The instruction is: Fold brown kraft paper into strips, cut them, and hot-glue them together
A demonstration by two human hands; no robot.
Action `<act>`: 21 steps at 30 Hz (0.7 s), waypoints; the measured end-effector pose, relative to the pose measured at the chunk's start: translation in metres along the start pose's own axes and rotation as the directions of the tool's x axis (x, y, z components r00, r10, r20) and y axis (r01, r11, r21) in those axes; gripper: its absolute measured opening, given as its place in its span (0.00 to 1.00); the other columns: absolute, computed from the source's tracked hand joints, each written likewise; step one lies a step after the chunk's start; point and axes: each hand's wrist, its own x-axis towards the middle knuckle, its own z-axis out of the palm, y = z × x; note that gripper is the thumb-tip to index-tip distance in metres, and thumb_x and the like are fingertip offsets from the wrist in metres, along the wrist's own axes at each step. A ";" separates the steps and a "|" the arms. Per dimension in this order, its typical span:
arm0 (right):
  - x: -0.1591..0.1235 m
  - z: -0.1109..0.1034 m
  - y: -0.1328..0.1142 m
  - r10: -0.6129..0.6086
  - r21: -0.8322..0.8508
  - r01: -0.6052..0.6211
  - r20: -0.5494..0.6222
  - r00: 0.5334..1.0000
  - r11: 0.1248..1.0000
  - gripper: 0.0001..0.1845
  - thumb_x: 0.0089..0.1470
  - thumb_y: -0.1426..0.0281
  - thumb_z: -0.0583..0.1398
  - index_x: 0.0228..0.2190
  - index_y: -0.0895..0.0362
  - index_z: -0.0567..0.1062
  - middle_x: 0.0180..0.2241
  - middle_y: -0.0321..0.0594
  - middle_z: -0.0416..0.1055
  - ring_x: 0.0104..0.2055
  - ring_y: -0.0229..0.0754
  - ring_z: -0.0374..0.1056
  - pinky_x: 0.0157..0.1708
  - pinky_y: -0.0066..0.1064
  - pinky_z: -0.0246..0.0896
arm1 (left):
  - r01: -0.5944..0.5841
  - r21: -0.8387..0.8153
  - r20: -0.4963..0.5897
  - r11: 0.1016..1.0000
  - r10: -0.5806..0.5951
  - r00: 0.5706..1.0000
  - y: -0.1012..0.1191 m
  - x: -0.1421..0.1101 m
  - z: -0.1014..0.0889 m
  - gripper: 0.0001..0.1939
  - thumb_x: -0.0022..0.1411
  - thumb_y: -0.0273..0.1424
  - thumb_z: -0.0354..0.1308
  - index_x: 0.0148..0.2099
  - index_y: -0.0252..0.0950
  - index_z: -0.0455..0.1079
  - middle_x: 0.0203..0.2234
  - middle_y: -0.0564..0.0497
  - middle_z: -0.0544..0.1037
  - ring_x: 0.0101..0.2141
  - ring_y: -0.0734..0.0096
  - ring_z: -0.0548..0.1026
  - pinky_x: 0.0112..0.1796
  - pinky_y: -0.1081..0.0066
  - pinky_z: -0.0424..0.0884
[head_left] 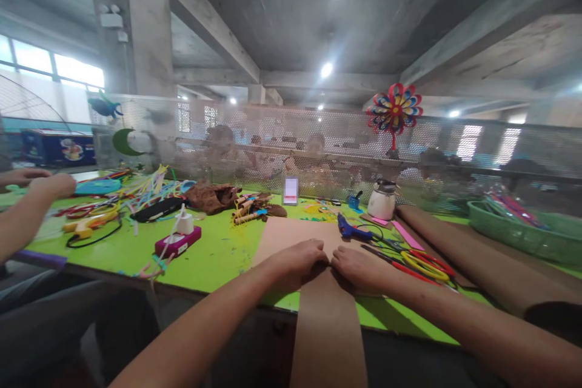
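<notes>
A long strip of brown paper (pixel 328 333) hangs over the table's front edge, its far end between my two hands. My left hand (pixel 305 257) is closed, fingertips pinching that end from the left. From the right, my right hand (pixel 357 265) pinches the same end, fingers curled, almost touching the left. Under both hands lies a pale tan sheet (pixel 291 233) on the green table. A blue glue gun (pixel 352 229) rests just beyond my right hand. Scissors with red handles (pixel 416 273) and yellow-handled scissors (pixel 422 264) lie to its right.
A brown paper roll (pixel 477 260) and a green basket (pixel 509 233) take up the right side. Left are a purple power strip (pixel 178 242), a yellow glue gun (pixel 88 224) and a co-worker's hands (pixel 59 185). A perforated screen (pixel 273 133) stands behind a jar (pixel 382 200).
</notes>
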 end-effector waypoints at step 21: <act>0.019 0.032 -0.005 0.355 0.269 -0.284 -0.272 0.894 0.920 0.11 0.58 0.76 0.52 0.33 0.60 0.74 0.31 0.43 0.69 0.32 0.39 0.64 0.31 0.28 0.52 | 0.295 -0.289 -0.173 0.911 -0.352 0.920 -0.020 0.010 0.010 0.16 0.62 0.36 0.47 0.35 0.31 0.73 0.30 0.47 0.74 0.33 0.67 0.69 0.37 0.71 0.62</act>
